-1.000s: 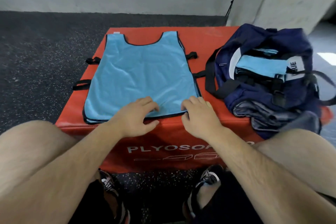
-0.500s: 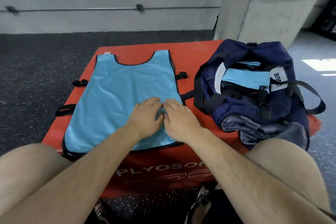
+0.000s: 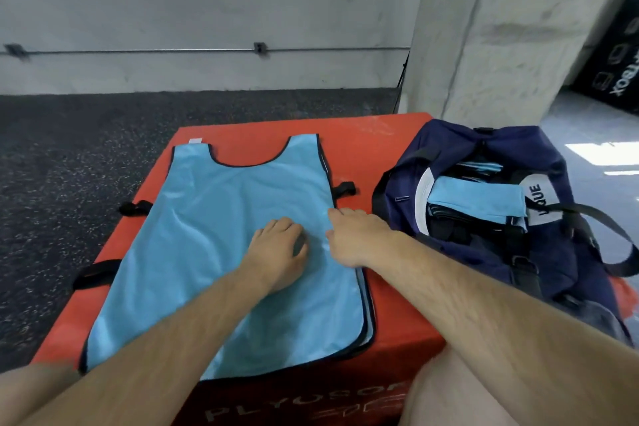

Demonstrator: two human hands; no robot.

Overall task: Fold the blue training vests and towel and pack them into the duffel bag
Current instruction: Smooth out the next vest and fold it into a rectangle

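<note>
Pressing one spread vest, left hand and right hand lie relaxed beside one duffel bag.

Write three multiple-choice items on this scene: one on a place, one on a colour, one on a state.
1. Where is the duffel bag?
A. On the floor.
B. On the box, right of the vest.
C. On the person's lap.

2. What colour is the box?
A. Green.
B. Yellow.
C. Red.

3. How does the vest lie?
A. Spread flat, unfolded.
B. Rolled up.
C. Stuffed into the duffel bag.

Key:
1 B: the duffel bag sits on the box's right part, beside the vest.
2 C: the box's top and front are red.
3 A: both shoulders and the hem show, and the left hand rests on the vest.
</note>
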